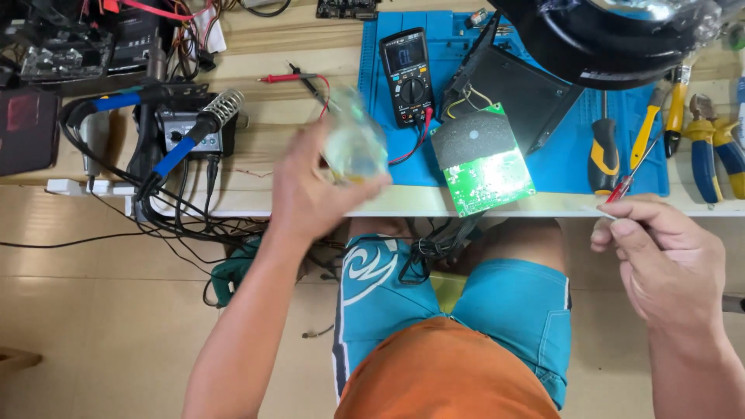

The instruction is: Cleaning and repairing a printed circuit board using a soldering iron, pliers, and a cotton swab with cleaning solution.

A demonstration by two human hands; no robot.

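Head view: left hand [310, 190] clamped on blurred clear container [353, 140], right hand [660, 256] pinching red screwdriver [630, 180], beside green circuit board [489, 172].

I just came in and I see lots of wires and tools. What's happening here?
A person sits at a workbench covered with electronics tools. Their left hand holds up a small clear container, blurred, above the bench edge. Their right hand holds a thin red-handled screwdriver in a pinch grip. On the blue mat lie a green circuit board, a black multimeter with red leads, and a black casing. A soldering iron rests in its stand to the left; pliers lie at the right.
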